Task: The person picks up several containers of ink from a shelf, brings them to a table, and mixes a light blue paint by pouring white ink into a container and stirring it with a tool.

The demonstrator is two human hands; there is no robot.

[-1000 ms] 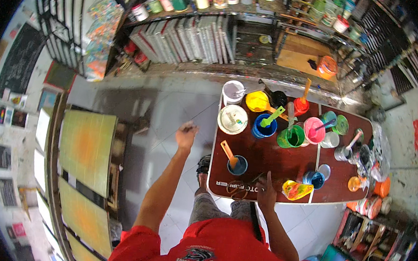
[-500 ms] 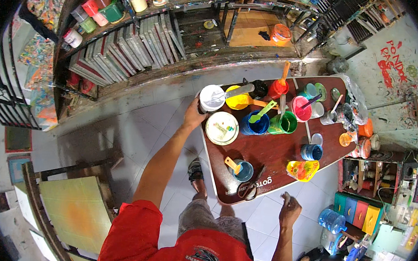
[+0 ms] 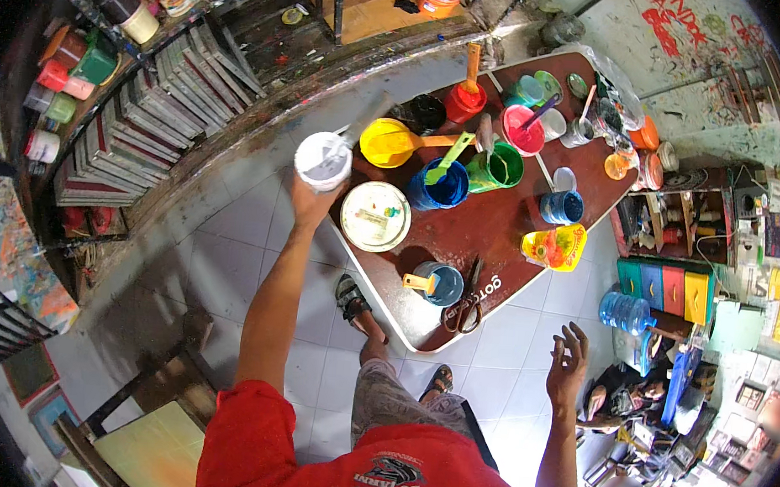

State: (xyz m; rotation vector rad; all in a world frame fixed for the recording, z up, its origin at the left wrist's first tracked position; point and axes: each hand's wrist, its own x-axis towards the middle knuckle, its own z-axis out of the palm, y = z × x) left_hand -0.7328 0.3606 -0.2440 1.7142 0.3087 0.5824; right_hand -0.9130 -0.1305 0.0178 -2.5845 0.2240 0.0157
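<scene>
Your left hand (image 3: 313, 204) now grips the round white plastic tub (image 3: 324, 176), and your right hand (image 3: 567, 367) has cleared the round-cornered maroon table (image 3: 491, 236).

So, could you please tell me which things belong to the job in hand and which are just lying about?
In hand, or likely belonging:
white tub, held by left hand
yellow paint pot, close by
red paint pot

Apparently just lying about:
scissors, on the table
blue water bottle
shelved flat panels
</scene>
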